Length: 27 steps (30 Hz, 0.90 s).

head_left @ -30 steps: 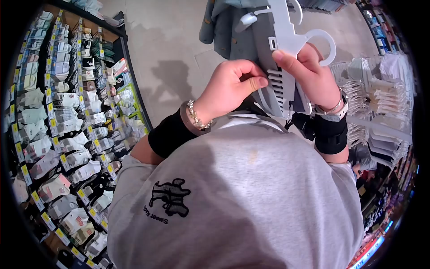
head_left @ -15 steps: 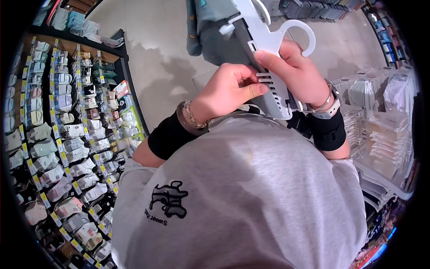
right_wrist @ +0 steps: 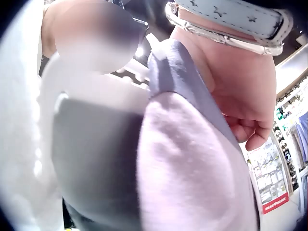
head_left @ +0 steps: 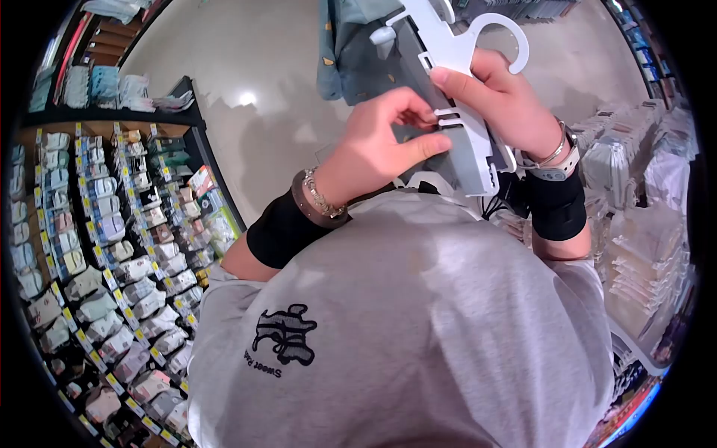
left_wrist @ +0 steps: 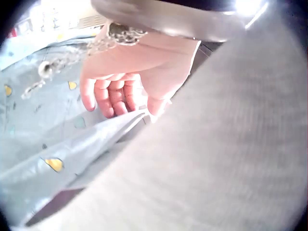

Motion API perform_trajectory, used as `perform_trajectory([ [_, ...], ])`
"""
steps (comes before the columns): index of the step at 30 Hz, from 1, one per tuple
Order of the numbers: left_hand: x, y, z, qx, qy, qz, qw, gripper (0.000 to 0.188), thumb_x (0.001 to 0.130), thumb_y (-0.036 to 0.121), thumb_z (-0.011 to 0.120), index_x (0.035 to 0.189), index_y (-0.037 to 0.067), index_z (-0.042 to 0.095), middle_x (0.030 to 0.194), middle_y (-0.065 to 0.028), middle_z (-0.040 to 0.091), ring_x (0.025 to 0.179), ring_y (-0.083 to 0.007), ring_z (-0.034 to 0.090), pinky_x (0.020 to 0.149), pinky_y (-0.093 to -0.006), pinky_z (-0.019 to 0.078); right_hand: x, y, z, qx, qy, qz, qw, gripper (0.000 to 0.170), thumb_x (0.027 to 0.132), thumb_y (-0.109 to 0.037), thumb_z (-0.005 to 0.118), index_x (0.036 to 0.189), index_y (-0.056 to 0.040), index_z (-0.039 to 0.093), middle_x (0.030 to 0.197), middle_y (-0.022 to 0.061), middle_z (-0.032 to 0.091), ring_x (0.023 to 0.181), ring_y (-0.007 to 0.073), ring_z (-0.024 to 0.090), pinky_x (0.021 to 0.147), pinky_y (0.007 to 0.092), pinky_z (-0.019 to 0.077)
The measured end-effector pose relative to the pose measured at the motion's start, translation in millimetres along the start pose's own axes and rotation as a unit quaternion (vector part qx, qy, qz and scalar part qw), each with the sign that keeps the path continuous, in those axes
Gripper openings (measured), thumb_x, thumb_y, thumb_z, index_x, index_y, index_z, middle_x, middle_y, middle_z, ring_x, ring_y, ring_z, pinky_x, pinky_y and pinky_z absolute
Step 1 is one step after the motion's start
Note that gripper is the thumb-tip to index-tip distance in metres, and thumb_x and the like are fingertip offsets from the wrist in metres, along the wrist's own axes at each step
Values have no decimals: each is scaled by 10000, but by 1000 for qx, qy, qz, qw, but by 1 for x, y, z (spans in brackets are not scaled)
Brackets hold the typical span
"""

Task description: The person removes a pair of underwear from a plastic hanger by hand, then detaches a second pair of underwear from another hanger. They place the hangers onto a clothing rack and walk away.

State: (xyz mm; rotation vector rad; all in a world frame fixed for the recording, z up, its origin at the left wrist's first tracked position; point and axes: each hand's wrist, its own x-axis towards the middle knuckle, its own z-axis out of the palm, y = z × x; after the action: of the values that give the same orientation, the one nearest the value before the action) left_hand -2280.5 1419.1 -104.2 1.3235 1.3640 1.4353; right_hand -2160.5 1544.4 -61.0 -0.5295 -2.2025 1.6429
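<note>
At one o'clock in the head view, the white hanger (head_left: 442, 43) ran out past the top edge, and the blue-grey garment (head_left: 345, 56) at twelve was cut off there too. The right hand (head_left: 515, 104) gripped the hanger, thumb on the front, most of its fingers hidden behind. The left hand (head_left: 377, 142) had its fingers loosely curled beside the hanger's edge, the thumb tip against it; I couldn't tell whether it pinched the cloth. From three to six o'clock, the grey shirt (left_wrist: 231, 144) blocked the left wrist view. A pale lilac cloth (right_wrist: 187, 159) filled the middle of the right wrist view, and whether it belonged to the garment was unclear.

Half a second earlier, a longer row of ribs showed along the hanger; now only a few were left in sight by the left thumb. More of the shelf packs (head_left: 104, 86) at ten o'clock had come into view.

Packed socks (head_left: 104, 291) hung in rows between eight and nine o'clock, and white hanging stock (head_left: 635, 224) crowded three.
</note>
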Motion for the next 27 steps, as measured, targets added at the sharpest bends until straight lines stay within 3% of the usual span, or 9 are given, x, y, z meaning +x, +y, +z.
perform_trajectory([
  [6,82,5,-60,65,93,93,989,139,791,129,592,784,7,526,689,-25,553,627,-97,524,589,-220,423,66,-19,-43,-111,-13,8,994,258,817,-241,553,708,-8,568,518,-32,425,482,54,359,446,231,318],
  [7,97,5,-69,52,77,53,994,132,801,132,580,793,8,534,695,-25,558,623,-89,522,584,-218,422,79,-22,-45,-131,-1,0,991,260,816,-243,552,709,-6,569,520,-26,428,480,59,356,443,234,315],
  [8,114,5,-77,40,61,13,997,128,811,134,567,803,9,542,701,-25,563,618,-82,521,580,-216,420,93,-14,-48,-145,0,-46,988,238,786,-235,558,717,-9,581,529,32,477,464,142,415,465,298,352],
  [11,157,-1,-100,-62,-22,-81,995,188,846,162,527,911,-14,540,798,-30,582,690,-58,526,607,-203,430,135,-8,-51,-322,30,-167,931,191,741,-215,555,736,-30,603,578,100,529,538,256,487,547,365,390],
  [12,169,-6,-103,-119,-42,-91,988,208,848,164,525,940,-23,527,828,-33,579,711,-59,526,619,-200,432,146,-7,-51,-331,29,-137,933,167,696,-210,553,729,-58,615,611,136,541,630,323,493,627,408,382],
  [13,182,-11,-104,-174,-63,-99,978,230,850,166,523,969,-31,514,859,-36,576,733,-59,527,631,-197,435,156,-3,-53,-374,1,-55,926,160,693,-221,558,752,-85,618,650,116,551,674,296,497,635,391,374],
  [15,200,-21,-104,-220,-78,-83,969,352,820,148,572,1062,-39,396,952,-53,539,822,-69,516,700,-206,440,174,13,-45,-406,93,-101,904,172,681,-226,570,785,-96,614,684,90,543,697,280,491,626,387,367],
  [18,225,-37,-105,-154,-54,-78,984,402,780,164,626,1026,-15,363,921,-57,530,832,-61,502,704,-203,432,198,28,-45,-438,153,-95,881,176,661,-219,586,778,-90,603,668,61,496,685,262,473,606,366,349],
  [27,321,-66,-91,-239,-47,-133,961,198,849,136,511,978,11,430,803,-12,527,732,-65,500,658,-205,422,241,54,-111,-287,205,-45,934,207,624,-221,656,638,-62,524,626,56,494,648,250,471,603,351,372],
])
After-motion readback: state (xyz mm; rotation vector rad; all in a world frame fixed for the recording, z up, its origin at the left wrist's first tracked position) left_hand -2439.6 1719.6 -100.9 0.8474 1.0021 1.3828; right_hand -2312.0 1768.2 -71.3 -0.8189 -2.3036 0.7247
